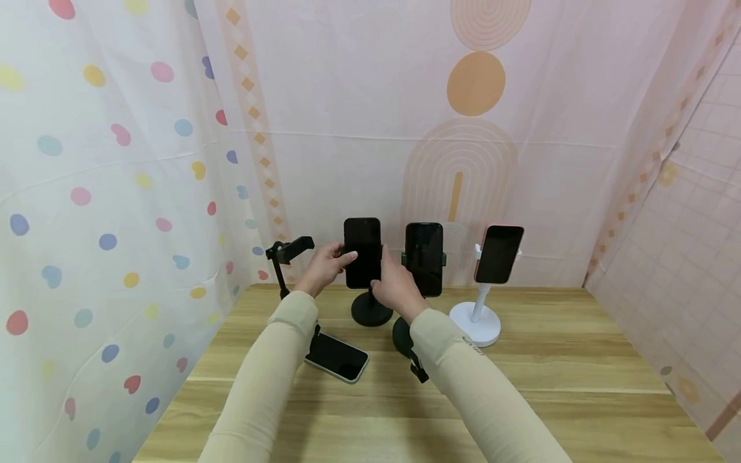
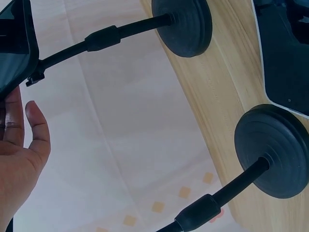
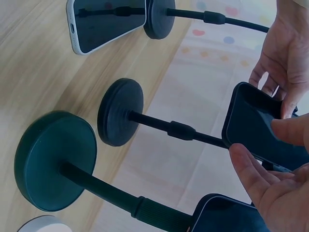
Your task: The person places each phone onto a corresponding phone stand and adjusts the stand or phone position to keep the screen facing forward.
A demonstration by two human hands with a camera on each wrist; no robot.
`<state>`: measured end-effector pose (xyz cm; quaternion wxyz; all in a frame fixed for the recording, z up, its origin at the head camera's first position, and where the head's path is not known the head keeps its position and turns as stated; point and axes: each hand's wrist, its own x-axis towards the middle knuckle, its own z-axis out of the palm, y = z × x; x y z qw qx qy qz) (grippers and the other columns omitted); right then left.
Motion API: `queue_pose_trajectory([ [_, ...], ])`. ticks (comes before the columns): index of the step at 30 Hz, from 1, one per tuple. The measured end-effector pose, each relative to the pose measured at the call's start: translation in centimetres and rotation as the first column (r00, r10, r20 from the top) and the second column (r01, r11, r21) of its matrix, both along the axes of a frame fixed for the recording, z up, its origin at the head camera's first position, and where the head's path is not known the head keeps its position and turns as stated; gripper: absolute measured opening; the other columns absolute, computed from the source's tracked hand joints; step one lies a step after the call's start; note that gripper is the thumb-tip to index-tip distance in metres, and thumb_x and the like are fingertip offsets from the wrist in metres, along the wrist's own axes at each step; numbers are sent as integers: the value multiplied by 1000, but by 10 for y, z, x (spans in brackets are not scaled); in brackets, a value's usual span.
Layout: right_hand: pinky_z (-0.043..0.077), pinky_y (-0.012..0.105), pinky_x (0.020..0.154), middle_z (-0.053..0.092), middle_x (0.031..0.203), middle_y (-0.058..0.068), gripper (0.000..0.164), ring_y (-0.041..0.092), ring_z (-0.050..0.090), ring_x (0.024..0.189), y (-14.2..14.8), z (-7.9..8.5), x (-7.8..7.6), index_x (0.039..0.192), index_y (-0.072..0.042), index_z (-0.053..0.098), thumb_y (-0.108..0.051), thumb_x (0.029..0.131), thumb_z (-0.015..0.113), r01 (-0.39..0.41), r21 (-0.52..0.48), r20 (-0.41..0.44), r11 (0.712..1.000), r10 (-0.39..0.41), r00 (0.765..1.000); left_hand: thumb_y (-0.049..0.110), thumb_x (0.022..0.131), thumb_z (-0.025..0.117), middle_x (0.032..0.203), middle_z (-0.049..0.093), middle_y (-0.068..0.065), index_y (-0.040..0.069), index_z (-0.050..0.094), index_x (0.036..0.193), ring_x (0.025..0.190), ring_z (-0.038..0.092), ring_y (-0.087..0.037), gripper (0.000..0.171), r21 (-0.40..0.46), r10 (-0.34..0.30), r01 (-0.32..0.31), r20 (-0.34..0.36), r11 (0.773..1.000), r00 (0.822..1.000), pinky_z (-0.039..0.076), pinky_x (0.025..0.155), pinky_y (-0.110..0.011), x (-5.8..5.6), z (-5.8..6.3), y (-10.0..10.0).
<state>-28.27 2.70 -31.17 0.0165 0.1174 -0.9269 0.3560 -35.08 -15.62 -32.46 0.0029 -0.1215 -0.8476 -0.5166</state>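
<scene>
Both hands are at a black phone (image 1: 363,247) that stands upright on a black phone stand (image 1: 371,310). My left hand (image 1: 326,267) pinches its left edge, with the thumb in front and fingers behind. At the right edge, my right hand (image 1: 397,283) grips the phone; in the right wrist view its thumb overlaps the screen and a fingertip is right at the lower corner. The left wrist view shows part of the phone (image 2: 14,46) at the top left, with the left fingers (image 2: 13,118) beneath it. Behind the phone, the stand's clamp is mostly hidden.
Right of the hands, a green stand (image 3: 55,159) holds a second phone (image 1: 424,257), and a white stand (image 1: 476,323) holds a pink-edged phone (image 1: 500,254). Another black stand (image 1: 294,249) stands left, its holder bare. A pale-edged phone (image 1: 338,357) lies on the wooden table (image 1: 550,386).
</scene>
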Motion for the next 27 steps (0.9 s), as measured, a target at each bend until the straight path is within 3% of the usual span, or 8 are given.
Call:
queue_pose_trajectory([
  [6, 46, 36, 60, 64, 91, 14, 81, 24, 54, 52, 0, 0, 2, 159, -6, 2, -14, 101, 58, -14, -23, 8, 1000, 14, 1000, 27, 103, 57, 137, 54, -20, 4, 48, 144, 121, 52, -33, 48, -7, -2, 2, 0, 1000, 1000, 46, 98, -47, 0, 1, -1],
  [12, 47, 36, 64, 63, 119, 19, 81, 22, 54, 55, 0, 0, 3, 159, -6, 3, -14, 101, 58, -16, -16, -2, 1000, 16, 1000, 29, 103, 57, 145, 48, -20, 4, 41, 150, 124, 51, -34, 56, -14, 3, -3, 10, 1000, 1000, 46, 99, -47, 1, 1, -3],
  [17, 49, 38, 68, 55, 136, 20, 81, 26, 58, 59, 0, 0, 5, 159, -6, 3, -14, 100, 58, -12, -22, -3, 1000, 11, 1000, 27, 102, 58, 134, 55, -21, 4, 47, 145, 118, 54, -33, 50, 0, 2, -2, 5, 1000, 1000, 46, 97, -48, 2, 1, -2],
  [21, 53, 43, 79, 49, 145, 20, 81, 32, 66, 85, 0, -1, 6, 159, -6, 4, -14, 100, 59, -11, -30, -17, 999, 10, 1000, 27, 102, 59, 116, 59, -16, 5, 58, 129, 106, 56, -29, 35, 11, 17, -17, -5, 1000, 1000, 48, 94, -47, 3, 0, 0],
  [24, 51, 46, 91, 42, 150, 19, 81, 35, 62, 110, 0, -2, 7, 159, -5, 6, -14, 100, 60, -9, -37, -27, 999, 8, 1000, 28, 102, 59, 106, 59, -12, 5, 60, 115, 100, 56, -26, 27, 14, 26, -26, -17, 1000, 1000, 49, 91, -45, 4, -1, 1],
  [27, 49, 48, 96, 38, 153, 19, 81, 37, 56, 121, 0, -3, 8, 159, -4, 7, -13, 99, 61, -10, -46, -28, 999, 9, 1000, 29, 101, 60, 105, 60, -11, 6, 60, 112, 100, 56, -25, 25, 22, 30, -29, -25, 999, 999, 49, 90, -45, 5, -2, 2],
])
